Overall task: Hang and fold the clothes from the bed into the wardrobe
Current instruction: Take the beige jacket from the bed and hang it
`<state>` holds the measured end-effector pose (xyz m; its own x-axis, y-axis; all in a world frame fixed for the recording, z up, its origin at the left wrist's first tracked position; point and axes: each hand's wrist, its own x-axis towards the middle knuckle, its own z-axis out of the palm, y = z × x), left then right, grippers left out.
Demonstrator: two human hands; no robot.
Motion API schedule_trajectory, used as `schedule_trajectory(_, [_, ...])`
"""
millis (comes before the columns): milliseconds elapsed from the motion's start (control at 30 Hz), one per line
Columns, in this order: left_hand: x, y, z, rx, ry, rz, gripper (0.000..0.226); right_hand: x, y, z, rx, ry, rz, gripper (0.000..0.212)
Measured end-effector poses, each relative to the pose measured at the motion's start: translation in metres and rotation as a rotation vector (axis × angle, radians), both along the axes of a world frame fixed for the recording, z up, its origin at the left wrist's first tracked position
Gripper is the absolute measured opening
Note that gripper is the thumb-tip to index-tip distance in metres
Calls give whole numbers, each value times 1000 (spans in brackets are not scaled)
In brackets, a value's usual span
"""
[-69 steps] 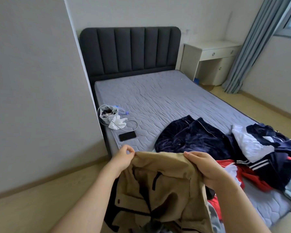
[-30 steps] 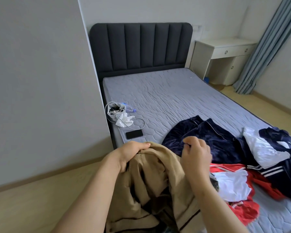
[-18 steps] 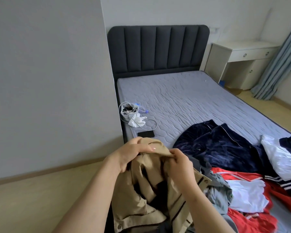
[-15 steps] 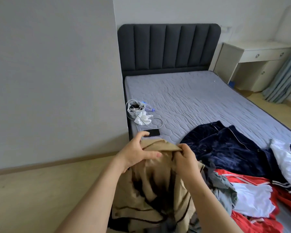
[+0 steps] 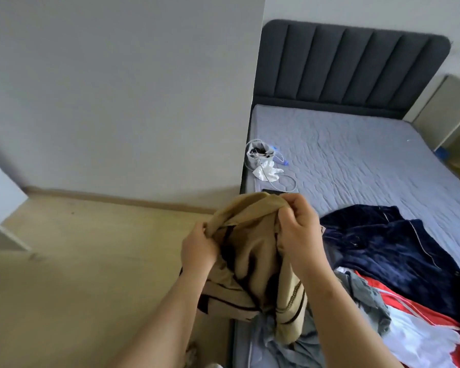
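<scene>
A tan jacket [image 5: 252,251] with dark trim hangs in front of me, off the left edge of the bed [image 5: 356,155]. My left hand [image 5: 198,248] grips its upper left fold. My right hand [image 5: 299,229] pinches the bunched top edge. On the mattress to the right lie a dark navy velvet garment [image 5: 398,251], a red and white jacket [image 5: 420,330] and a grey-blue piece [image 5: 303,346].
A grey pouch, white tissue and cable [image 5: 264,166] lie near the bed's left edge, with a phone mostly hidden behind the jacket. A grey wall panel [image 5: 117,88] stands on the left, a white cabinet edge [image 5: 0,208] at far left, wooden floor [image 5: 77,288] below.
The view has swung left, away from the bed. Both hands carried the tan jacket left over the floor, and my right hand has come up to pinch its top edge.
</scene>
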<state>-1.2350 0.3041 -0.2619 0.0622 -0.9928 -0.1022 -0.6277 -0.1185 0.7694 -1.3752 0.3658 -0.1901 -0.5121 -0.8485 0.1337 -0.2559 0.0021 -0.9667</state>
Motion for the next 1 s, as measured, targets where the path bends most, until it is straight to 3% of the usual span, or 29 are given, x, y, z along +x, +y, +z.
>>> schedule_trajectory(200, [75,-26,52,2,603,388,16,36,-11,12,-36,32,123,28])
schedule_trajectory(333, [136,-40,92,-82,821,486,7,88,-37,29,-99,109,206,33])
schedule_trajectory(733, [430,-3,120,-187,627,542,15,352,-113,37,-132,74,492,34])
schedule_trajectory(867, [503,20,114,-249,505,731,9,438,-121,25,-120,27,611,26])
schedule_trajectory(1000, [558,42,106,-363,581,976,10,511,-123,14,-106,36,760,34])
